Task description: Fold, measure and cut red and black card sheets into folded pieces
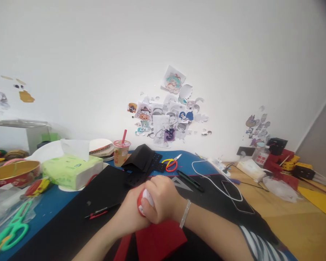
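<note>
My left hand (132,212) and my right hand (163,199) are pressed together above the black mat (103,188). Between them is a small round red and white object (144,203), mostly covered by the fingers. The fingers of my right hand curl over the top of it, with the thumb bent across its white side. My left hand wraps it from the other side, its fingertips hidden. Beneath the hands lies a red sheet (160,241), with a narrow red strip (122,248) to its left.
Red and yellow scissors (171,164), a dark cutter (190,180) and a triangular ruler (181,183) lie beyond the hands. A drink cup (121,154), tissue pack (73,170) and green scissors (12,232) are left; a phone (237,197) and white cable (220,186) are right.
</note>
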The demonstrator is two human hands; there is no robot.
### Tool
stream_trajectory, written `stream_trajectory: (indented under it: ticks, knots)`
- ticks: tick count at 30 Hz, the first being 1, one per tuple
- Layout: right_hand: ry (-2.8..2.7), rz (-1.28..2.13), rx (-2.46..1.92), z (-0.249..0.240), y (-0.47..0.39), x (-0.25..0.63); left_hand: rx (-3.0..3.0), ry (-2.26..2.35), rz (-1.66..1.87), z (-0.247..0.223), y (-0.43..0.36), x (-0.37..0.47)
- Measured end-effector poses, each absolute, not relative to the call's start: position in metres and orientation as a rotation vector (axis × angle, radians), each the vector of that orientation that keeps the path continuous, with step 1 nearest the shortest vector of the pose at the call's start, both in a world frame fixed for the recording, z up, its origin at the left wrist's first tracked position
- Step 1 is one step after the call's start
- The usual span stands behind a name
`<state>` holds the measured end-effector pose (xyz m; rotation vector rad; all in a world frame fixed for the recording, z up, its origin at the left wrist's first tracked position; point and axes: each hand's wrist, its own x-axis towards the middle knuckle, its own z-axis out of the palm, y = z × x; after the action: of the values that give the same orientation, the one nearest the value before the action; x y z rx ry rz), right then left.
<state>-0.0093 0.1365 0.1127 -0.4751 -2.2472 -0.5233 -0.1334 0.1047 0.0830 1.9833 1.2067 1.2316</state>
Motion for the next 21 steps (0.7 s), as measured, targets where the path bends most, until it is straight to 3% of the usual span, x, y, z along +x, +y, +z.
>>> stream_trajectory:
  ticks: [21]
  knots:
    - [-2.415,-0.527,-0.125,0.117,0.134,-0.008,1.909,0.961,0.822,0.08,0.106,-0.145]
